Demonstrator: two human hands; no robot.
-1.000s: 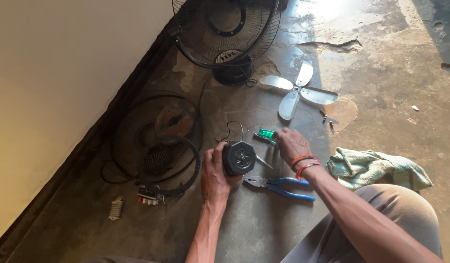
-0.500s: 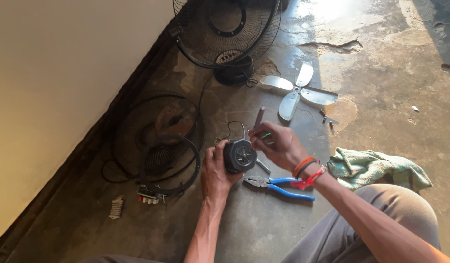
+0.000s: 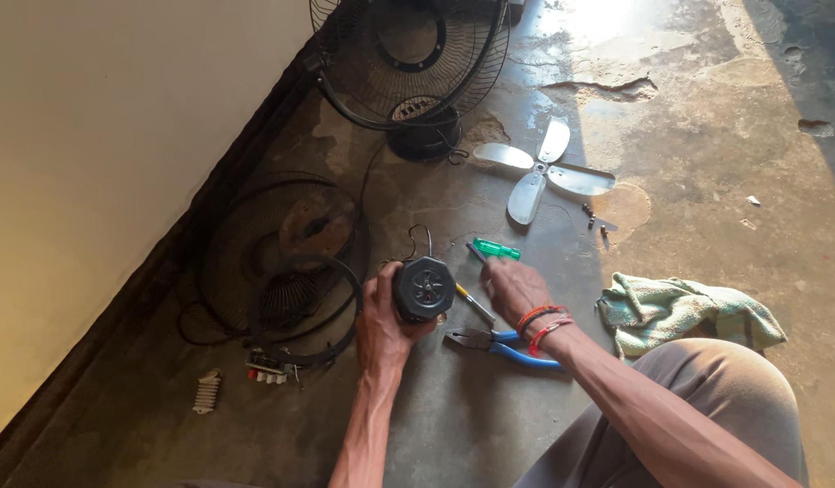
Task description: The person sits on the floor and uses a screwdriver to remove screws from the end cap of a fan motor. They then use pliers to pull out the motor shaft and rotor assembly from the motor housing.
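My knee, in grey trousers (image 3: 707,407), fills the near right corner, and both my forearms reach out from it over the concrete floor (image 3: 707,163). My left hand (image 3: 381,321) is curled around a small black fan motor (image 3: 424,289), fingers wrapped over its side, holding it just off the floor with its round vented end turned up toward me. My right hand (image 3: 512,287) comes in from the right, red and orange threads at the wrist, fingers pressed together around a screwdriver (image 3: 476,305) with a yellowish shaft that points at the motor's right side. Whether the tip touches the motor I cannot tell.

Just under my right wrist lie blue-handled pliers (image 3: 503,345), flat on the floor. A green-handled screwdriver (image 3: 495,248) lies just beyond my right hand. To my right is a crumpled green cloth (image 3: 680,312), beside my knee.

Left of the motor lies a round black wire fan guard (image 3: 282,262), with a small white ribbed part (image 3: 206,391) nearer me. Further off is a grey four-bladed fan blade (image 3: 544,170), a few screws (image 3: 594,217) beside it. At the far end stands a fan's other guard on its base (image 3: 408,63), against the pale wall (image 3: 92,136) on the left. Sunlight falls across the far floor.
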